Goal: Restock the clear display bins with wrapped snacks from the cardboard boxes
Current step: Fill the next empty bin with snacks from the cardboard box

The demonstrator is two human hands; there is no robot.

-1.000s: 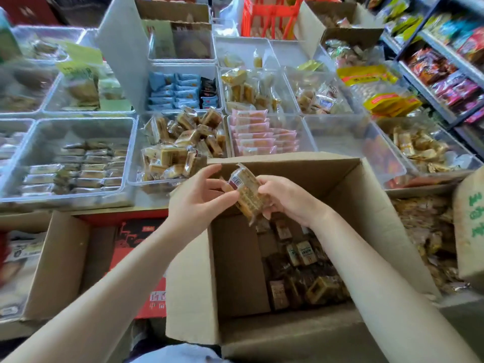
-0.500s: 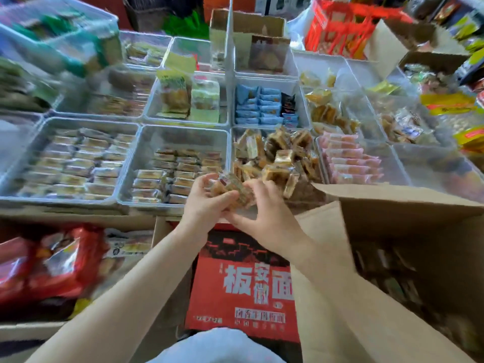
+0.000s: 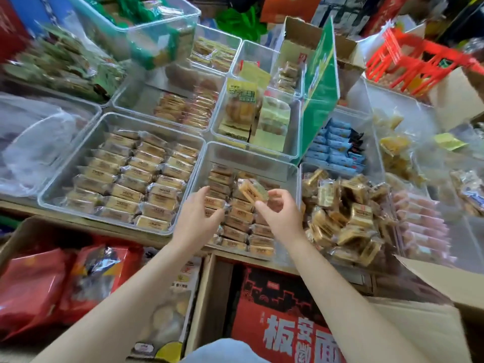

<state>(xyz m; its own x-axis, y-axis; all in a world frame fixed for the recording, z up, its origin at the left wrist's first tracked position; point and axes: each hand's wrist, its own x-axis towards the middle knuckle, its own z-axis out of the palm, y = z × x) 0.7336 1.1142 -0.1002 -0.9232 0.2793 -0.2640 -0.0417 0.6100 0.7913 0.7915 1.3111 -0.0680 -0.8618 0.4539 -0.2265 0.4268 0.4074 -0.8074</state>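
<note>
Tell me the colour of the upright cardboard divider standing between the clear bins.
Green cardboard divider, seen in the head view.

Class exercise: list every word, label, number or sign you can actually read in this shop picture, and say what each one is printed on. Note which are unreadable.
"板", "安" and "面", large white characters: on the red carton at the bottom centre.
Dark print on the yellow snack packet: too blurred to read.
Small labels on the wrapped snack above the right hand and on those in the clear bin: too small.
Green sign: unreadable.
</note>
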